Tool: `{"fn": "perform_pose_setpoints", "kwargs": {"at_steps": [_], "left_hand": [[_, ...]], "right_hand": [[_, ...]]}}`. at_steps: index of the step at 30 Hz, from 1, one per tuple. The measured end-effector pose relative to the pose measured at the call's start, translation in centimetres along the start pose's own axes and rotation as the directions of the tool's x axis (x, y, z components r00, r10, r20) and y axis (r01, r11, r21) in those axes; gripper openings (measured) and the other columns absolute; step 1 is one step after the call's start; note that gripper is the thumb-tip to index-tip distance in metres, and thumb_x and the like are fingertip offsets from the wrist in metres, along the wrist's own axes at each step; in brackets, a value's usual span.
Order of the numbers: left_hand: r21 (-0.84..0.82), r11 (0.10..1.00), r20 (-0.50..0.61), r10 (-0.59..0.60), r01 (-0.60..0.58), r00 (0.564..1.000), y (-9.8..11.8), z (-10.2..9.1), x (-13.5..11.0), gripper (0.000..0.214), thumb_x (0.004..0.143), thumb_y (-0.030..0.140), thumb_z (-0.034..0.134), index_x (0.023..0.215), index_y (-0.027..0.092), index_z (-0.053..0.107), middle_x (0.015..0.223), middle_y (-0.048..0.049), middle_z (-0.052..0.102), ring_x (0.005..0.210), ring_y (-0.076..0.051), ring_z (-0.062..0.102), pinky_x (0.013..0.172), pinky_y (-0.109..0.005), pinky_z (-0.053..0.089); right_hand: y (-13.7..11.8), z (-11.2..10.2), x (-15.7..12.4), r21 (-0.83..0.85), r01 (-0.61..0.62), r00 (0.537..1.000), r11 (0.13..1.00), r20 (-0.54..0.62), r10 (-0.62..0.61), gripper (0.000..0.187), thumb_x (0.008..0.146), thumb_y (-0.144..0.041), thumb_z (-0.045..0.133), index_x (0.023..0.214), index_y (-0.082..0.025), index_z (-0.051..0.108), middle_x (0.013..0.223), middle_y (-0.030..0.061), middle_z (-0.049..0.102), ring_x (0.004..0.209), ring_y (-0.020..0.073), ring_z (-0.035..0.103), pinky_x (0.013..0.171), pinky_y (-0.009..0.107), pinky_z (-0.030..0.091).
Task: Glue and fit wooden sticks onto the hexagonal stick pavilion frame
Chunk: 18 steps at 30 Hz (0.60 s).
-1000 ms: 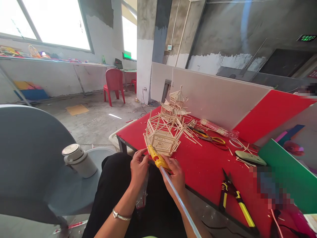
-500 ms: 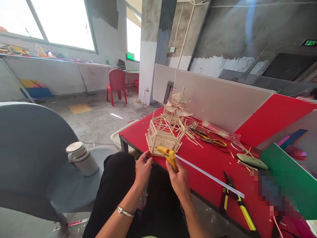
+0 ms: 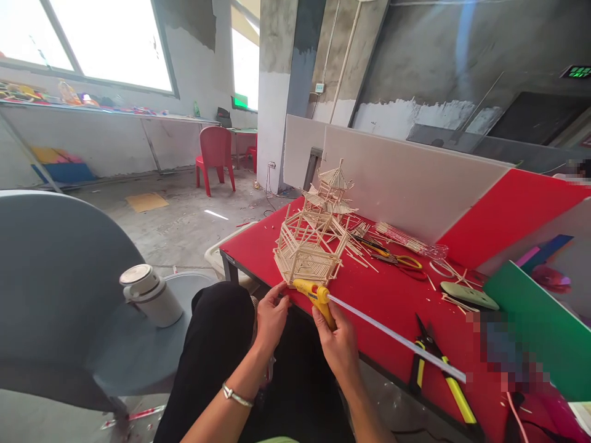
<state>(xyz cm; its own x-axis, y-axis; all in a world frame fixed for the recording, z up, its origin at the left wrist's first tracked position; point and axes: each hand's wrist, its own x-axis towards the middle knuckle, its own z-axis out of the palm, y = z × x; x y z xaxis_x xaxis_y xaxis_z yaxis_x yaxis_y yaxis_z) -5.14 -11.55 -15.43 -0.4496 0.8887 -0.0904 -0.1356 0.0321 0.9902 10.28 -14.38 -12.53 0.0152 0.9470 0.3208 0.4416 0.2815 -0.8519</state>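
Observation:
An open, many-sided frame of thin wooden sticks (image 3: pixel 316 263) stands at the near edge of the red table. My left hand (image 3: pixel 271 317) is closed at its near left corner, thumb and forefinger at the base; the exact hold is partly hidden. In my right hand (image 3: pixel 339 338) is a yellow hot glue gun (image 3: pixel 314 293), gripped by its handle. The gun's nozzle points left, close to that same base corner; I cannot tell if it touches. A long translucent glue stick (image 3: pixel 397 337) sticks out of the gun's back.
Behind the frame rises a tiered stick pagoda (image 3: pixel 336 179). Loose sticks (image 3: pixel 362 252), scissors (image 3: pixel 406 263), a green case (image 3: pixel 468 295) and yellow-and-black cutters (image 3: pixel 455 387) lie on the red table (image 3: pixel 388 307). A lidded cup (image 3: pixel 152 296) stands on the grey chair (image 3: pixel 60 277) to my left.
The stick frame has shifted slightly right and turned a little, with my left hand moving along at its corner. The glue gun has moved slightly right and down with my right hand.

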Motion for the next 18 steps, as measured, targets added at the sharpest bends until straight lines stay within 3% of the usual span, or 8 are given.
{"fn": "perform_pose_setpoints", "kwargs": {"at_steps": [3, 5, 9, 13, 18], "left_hand": [[0.034, 0.999, 0.013, -0.012, 0.012, 1.0, -0.4, 0.5, -0.2, 0.045, 0.074, 0.024, 0.062, 0.117, 0.013, 0.073, 0.069, -0.0017, 0.071, 0.06, -0.015, 0.064, 0.053, -0.023, 0.048], [0.054, 0.998, 0.031, 0.008, -0.009, 1.0, -0.6, 0.8, -0.4, 0.043, 0.075, 0.022, 0.061, 0.115, 0.015, 0.074, 0.073, -0.0029, 0.073, 0.064, -0.016, 0.067, 0.056, -0.024, 0.05], [0.049, 0.993, 0.072, 0.103, -0.107, 0.992, -0.9, 1.6, -0.9, 0.035, 0.074, 0.018, 0.061, 0.105, 0.021, 0.078, 0.109, -0.0078, 0.076, 0.085, -0.02, 0.072, 0.07, -0.029, 0.057], [0.083, 0.983, 0.105, 0.153, -0.162, 0.983, -1.1, 2.0, -1.1, 0.032, 0.075, 0.017, 0.061, 0.101, 0.023, 0.079, 0.13, -0.0077, 0.069, 0.096, -0.022, 0.071, 0.08, -0.034, 0.059], [0.117, 0.971, 0.071, 0.203, -0.21, 0.977, -1.3, 2.2, -1.1, 0.029, 0.076, 0.016, 0.06, 0.098, 0.022, 0.078, 0.127, -0.0079, 0.069, 0.099, -0.022, 0.07, 0.084, -0.035, 0.059]], "right_hand": [[1.1, -0.6, -0.3, 0.019, -0.099, 0.992, 0.995, -0.08, 0.101, 0.054, 0.09, -0.054, 0.06, 0.128, -0.017, 0.068, 0.125, 0.0138, 0.071, 0.116, 0.0306, 0.067, 0.096, 0.039, 0.054], [1.6, -1.1, -0.3, 0.057, -0.167, 0.977, 0.984, -0.125, 0.173, 0.06, 0.087, -0.058, 0.061, 0.128, -0.015, 0.067, 0.126, 0.0153, 0.07, 0.116, 0.032, 0.066, 0.097, 0.04, 0.054], [2.1, -2.0, -0.3, 0.123, -0.235, 0.954, 0.964, -0.161, 0.253, 0.064, 0.084, -0.06, 0.065, 0.128, -0.013, 0.068, 0.125, 0.0163, 0.071, 0.112, 0.0331, 0.068, 0.097, 0.042, 0.053], [2.3, -2.5, -0.4, 0.191, -0.269, 0.949, 0.944, -0.117, 0.294, 0.063, 0.085, -0.06, 0.064, 0.126, -0.013, 0.068, 0.117, 0.016, 0.074, 0.104, 0.0321, 0.07, 0.092, 0.042, 0.056], [2.2, -2.5, -0.4, 0.247, -0.285, 0.949, 0.926, -0.063, 0.309, 0.056, 0.086, -0.057, 0.065, 0.123, -0.015, 0.07, 0.107, 0.0138, 0.076, 0.094, 0.0293, 0.071, 0.08, 0.037, 0.059]]}}
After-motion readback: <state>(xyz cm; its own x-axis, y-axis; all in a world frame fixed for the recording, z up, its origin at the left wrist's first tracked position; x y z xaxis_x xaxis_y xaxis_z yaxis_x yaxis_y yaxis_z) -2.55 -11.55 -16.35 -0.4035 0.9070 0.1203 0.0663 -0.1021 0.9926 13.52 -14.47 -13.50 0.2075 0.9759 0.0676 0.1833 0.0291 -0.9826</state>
